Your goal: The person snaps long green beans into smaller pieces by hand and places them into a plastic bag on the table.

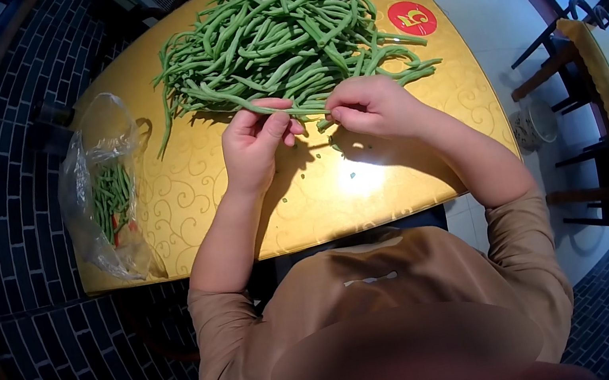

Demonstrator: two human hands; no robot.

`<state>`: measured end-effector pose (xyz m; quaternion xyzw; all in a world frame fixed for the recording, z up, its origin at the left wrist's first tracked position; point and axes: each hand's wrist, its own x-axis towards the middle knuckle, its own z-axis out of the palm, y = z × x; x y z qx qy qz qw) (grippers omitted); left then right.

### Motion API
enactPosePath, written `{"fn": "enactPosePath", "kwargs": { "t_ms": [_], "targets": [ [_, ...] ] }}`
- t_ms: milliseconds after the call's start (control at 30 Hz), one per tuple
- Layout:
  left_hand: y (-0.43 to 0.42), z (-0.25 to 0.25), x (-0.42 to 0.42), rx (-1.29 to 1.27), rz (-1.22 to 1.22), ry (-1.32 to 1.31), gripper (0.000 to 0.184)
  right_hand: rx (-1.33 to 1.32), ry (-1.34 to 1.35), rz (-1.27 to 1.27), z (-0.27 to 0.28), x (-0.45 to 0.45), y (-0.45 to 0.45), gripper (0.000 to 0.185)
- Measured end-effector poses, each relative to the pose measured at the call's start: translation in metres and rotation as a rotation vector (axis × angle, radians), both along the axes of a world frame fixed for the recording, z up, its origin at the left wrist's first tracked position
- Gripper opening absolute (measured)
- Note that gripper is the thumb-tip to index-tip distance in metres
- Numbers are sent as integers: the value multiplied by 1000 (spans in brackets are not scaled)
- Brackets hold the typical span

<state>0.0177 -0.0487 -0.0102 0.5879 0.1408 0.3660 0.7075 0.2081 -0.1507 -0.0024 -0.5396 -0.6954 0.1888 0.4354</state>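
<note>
A long green bean (242,104) is pinched between the thumb and fingers of my left hand (257,137), at the near edge of a large pile of green beans (270,34). To its right, my right hand (371,108) has its thumb and fingers closed on the right end of a bean. Both hands are held over the gold tablecloth (201,199), a short gap apart. Short bean pieces (326,125) lie just below and between them. At the left, a clear plastic bag (77,204) holds short cut beans (112,194).
A round red sticker (412,17) is on the table at the right of the pile. Small green scraps are scattered near the front edge. Beyond the table on the right are a patterned bin (534,127), chairs and another table (597,85).
</note>
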Motion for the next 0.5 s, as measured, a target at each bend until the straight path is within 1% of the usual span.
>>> {"fn": "enactPosePath", "kwargs": {
  "t_ms": [100, 133, 233, 267, 300, 367, 400, 500],
  "targets": [
    [1, 1, -3, -66, -44, -56, 13, -3, 27, -167, 3, 0, -2, 15],
    [-1, 1, -2, -50, -42, -100, 13, -58, 153, -212, 5, -1, -3, 15],
    [-5, 0, 2, -28, -45, -212, 13, -111, 754, -195, 6, 1, -2, 12],
    [-1, -1, 2, -37, -52, -235, 13, -154, 888, -234, 11, 3, -2, 10],
    [1, -1, 1, -46, -59, -259, 13, -226, 855, -183, 11, 8, -1, 11],
    [2, 1, -1, -55, -68, -216, 13, -368, 784, -80, 11, 18, 1, 15],
    [1, 1, -1, -47, -78, -193, 13, -421, 575, -114, 11, 17, 2, 21],
    [-6, 1, 1, -4, -124, -82, 14, -361, 367, -110, 4, 6, 4, 21]
  ]
}}
